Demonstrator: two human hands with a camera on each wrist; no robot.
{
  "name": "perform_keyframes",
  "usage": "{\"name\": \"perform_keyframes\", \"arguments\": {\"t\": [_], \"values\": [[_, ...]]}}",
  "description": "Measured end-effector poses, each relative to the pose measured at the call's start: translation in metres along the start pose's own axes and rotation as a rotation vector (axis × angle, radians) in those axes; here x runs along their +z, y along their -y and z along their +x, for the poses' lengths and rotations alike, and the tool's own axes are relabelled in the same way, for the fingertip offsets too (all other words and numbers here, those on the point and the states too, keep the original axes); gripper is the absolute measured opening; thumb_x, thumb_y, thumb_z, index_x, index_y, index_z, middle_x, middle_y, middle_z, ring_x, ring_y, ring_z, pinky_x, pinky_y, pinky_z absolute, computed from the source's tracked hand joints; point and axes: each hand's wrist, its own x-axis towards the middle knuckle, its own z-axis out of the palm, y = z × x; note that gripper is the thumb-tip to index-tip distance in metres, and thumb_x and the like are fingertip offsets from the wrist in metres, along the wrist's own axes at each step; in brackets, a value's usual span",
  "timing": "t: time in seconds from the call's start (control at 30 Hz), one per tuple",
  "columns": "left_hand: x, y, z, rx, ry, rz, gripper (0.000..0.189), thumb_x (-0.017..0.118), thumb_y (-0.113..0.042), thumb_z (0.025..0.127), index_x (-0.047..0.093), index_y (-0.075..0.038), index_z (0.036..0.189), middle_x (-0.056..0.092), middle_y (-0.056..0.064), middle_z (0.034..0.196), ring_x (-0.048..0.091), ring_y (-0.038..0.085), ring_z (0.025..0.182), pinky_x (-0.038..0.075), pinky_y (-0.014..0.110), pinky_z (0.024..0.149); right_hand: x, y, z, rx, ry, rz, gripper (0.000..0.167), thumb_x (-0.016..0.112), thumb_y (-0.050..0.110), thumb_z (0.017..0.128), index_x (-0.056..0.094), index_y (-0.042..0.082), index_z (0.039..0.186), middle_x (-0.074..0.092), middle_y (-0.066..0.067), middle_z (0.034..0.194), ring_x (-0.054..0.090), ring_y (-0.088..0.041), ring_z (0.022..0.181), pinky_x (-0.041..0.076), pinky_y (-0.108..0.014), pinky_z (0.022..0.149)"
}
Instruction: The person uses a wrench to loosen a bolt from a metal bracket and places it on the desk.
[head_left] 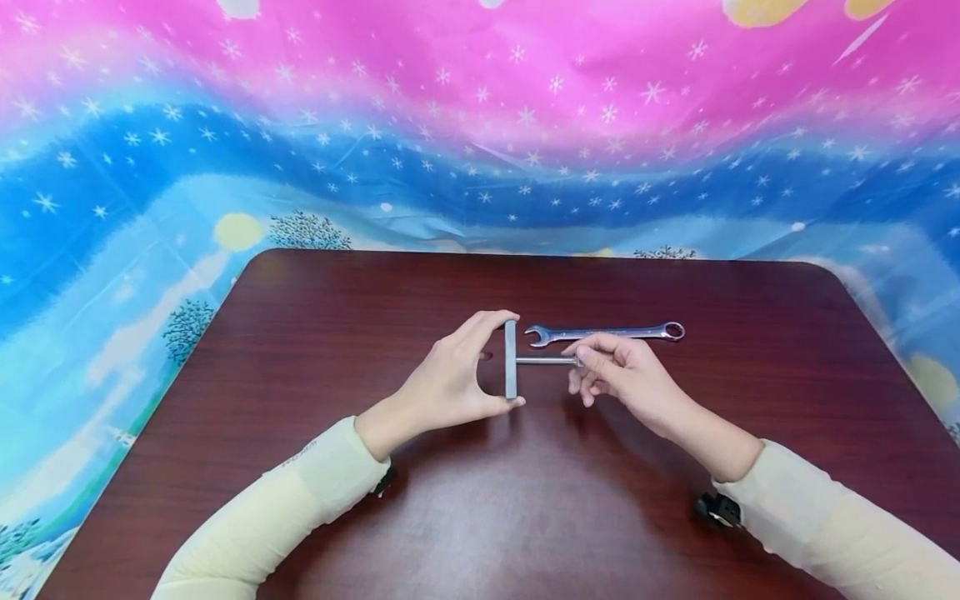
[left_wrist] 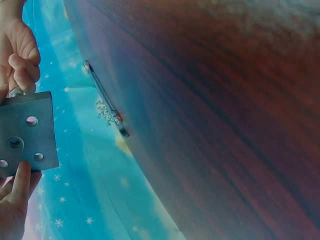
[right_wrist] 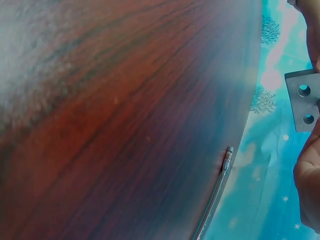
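A grey metal plate (head_left: 511, 360) with several holes stands on edge between the thumb and fingers of my left hand (head_left: 448, 379), which grips it by two opposite edges. A long silver bolt (head_left: 546, 361) reaches from the middle of the plate's right face to my right hand (head_left: 626, 375). Thumb and forefinger of the right hand pinch the bolt at its head end, mostly hidden by the fingers. In the left wrist view the plate's other face shows a threaded middle hole with smaller round holes about it. A combination wrench (head_left: 600, 333) lies just beyond the right hand.
The dark reddish-brown wooden table (head_left: 480, 517) has rounded far corners. Behind it hangs a pink and blue cloth (head_left: 450, 125) printed with snowflakes. Each wrist has a small black device, such as the one (head_left: 718, 509) under the right sleeve.
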Motion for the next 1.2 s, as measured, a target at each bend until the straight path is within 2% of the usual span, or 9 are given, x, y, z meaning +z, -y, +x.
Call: {"name": "perform_keyframes", "arguments": {"t": [0.17, 0.37, 0.5, 0.57, 0.73, 1.0, 1.13, 1.2], "values": [[-0.001, -0.001, 0.000, 0.004, -0.002, -0.004, 0.091, 0.091, -0.032, 0.068, 0.043, -0.010, 0.142, 0.054, 0.001, 0.134, 0.062, 0.014, 0.105, 0.057, 0.027, 0.085, 0.000, 0.001, 0.001, -0.020, -0.012, -0.004, 0.029, 0.050, 0.013, 0.104, 0.056, -0.013, 0.115, 0.069, -0.002, 0.077, 0.061, -0.010, 0.062, 0.056, -0.026, 0.061], [-0.002, -0.001, 0.001, -0.002, 0.004, -0.004, 0.091, 0.091, -0.032, 0.068, 0.042, -0.011, 0.142, 0.054, 0.001, 0.134, 0.061, 0.011, 0.105, 0.057, 0.026, 0.086, -0.001, 0.000, 0.001, -0.018, -0.027, -0.029, 0.031, 0.059, 0.004, 0.098, 0.053, -0.018, 0.119, 0.074, -0.003, 0.087, 0.066, -0.009, 0.070, 0.058, -0.026, 0.074], [-0.002, 0.000, 0.001, 0.003, 0.010, -0.009, 0.091, 0.090, -0.033, 0.068, 0.042, -0.012, 0.142, 0.055, 0.000, 0.133, 0.063, 0.013, 0.105, 0.057, 0.024, 0.085, -0.002, -0.001, 0.001, -0.032, -0.041, -0.025, 0.026, 0.061, 0.001, 0.096, 0.056, -0.014, 0.116, 0.075, 0.001, 0.088, 0.070, -0.009, 0.074, 0.057, -0.023, 0.079], [-0.003, 0.001, 0.001, 0.007, 0.011, -0.014, 0.091, 0.090, -0.033, 0.068, 0.042, -0.012, 0.142, 0.055, 0.000, 0.132, 0.064, 0.014, 0.105, 0.057, 0.024, 0.085, -0.002, -0.001, 0.000, -0.048, -0.042, -0.014, 0.020, 0.062, -0.001, 0.094, 0.060, -0.008, 0.112, 0.076, 0.002, 0.087, 0.071, -0.009, 0.075, 0.057, -0.023, 0.080], [-0.006, 0.001, 0.001, 0.003, 0.026, -0.021, 0.091, 0.091, -0.036, 0.067, 0.042, -0.013, 0.141, 0.056, 0.000, 0.129, 0.064, 0.015, 0.103, 0.057, 0.024, 0.083, -0.003, -0.001, -0.001, -0.106, -0.013, 0.010, 0.015, 0.064, -0.004, 0.092, 0.064, 0.000, 0.107, 0.076, -0.001, 0.086, 0.073, -0.012, 0.076, 0.059, -0.025, 0.079], [-0.010, 0.000, -0.003, -0.023, 0.071, -0.024, 0.094, 0.091, -0.041, 0.065, 0.044, -0.012, 0.141, 0.059, -0.002, 0.124, 0.065, 0.019, 0.100, 0.058, 0.025, 0.079, -0.004, -0.005, -0.003, -0.202, 0.060, 0.015, 0.017, 0.064, -0.009, 0.090, 0.063, -0.005, 0.106, 0.075, -0.002, 0.087, 0.074, -0.014, 0.080, 0.060, -0.029, 0.077], [-0.011, -0.001, -0.003, -0.019, 0.076, -0.013, 0.095, 0.091, -0.044, 0.065, 0.044, -0.012, 0.141, 0.059, -0.002, 0.124, 0.064, 0.016, 0.100, 0.058, 0.024, 0.078, -0.005, -0.005, -0.003, -0.206, 0.068, 0.014, 0.018, 0.065, -0.009, 0.089, 0.062, -0.007, 0.107, 0.074, -0.005, 0.090, 0.075, -0.014, 0.081, 0.060, -0.031, 0.077], [-0.011, -0.001, -0.002, -0.017, 0.074, -0.012, 0.094, 0.091, -0.043, 0.065, 0.044, -0.013, 0.141, 0.059, -0.002, 0.125, 0.063, 0.013, 0.100, 0.058, 0.023, 0.079, -0.005, -0.004, -0.002, -0.181, 0.063, 0.009, 0.023, 0.064, -0.008, 0.090, 0.060, -0.007, 0.112, 0.075, -0.006, 0.093, 0.075, -0.016, 0.081, 0.060, -0.030, 0.079]]}}
